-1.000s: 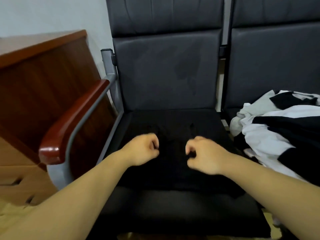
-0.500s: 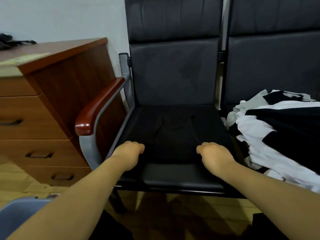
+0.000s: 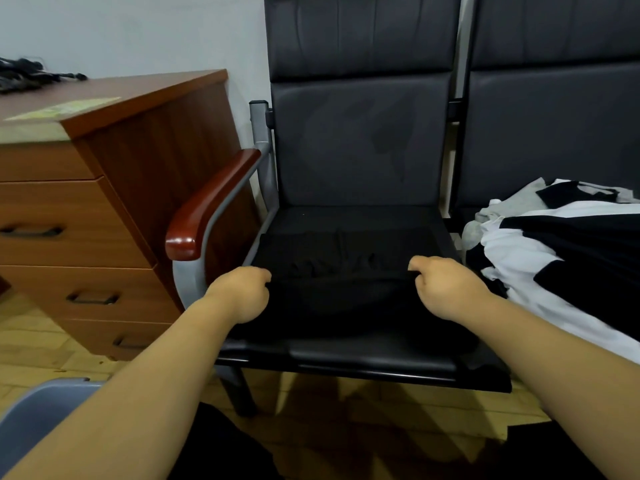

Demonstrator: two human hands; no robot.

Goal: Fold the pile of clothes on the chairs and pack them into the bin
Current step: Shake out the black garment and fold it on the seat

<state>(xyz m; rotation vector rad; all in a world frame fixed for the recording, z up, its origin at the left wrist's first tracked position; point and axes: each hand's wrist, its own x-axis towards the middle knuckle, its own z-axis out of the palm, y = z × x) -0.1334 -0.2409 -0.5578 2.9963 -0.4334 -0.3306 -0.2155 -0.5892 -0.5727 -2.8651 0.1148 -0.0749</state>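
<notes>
- Wooden drawer cabinet [image 3: 86, 237]: left of the chair, just beside its red-brown armrest [image 3: 211, 206]. Drawers closed. Black cables [image 3: 31, 72] lie at the back left of its top.
- Pile of clothes [image 3: 561, 258]: black, white and grey, heaped on the neighbouring seat, its near edge just beside the right hand [image 3: 446, 289].
- Black garment [image 3: 346, 271]: lies flat on the seat of the black chair [image 3: 363, 362], from mid-seat to the front edge.
- Left hand [image 3: 242, 292]: fingers curled, pinching the garment's fold near the seat's left edge.
- Right hand: fingers curled, pinching the same fold near the right edge.
- Grey-blue bin [image 3: 38, 407]: on the floor, lower left. Only the rim shows and the left forearm crosses it, so its contents cannot be told.
</notes>
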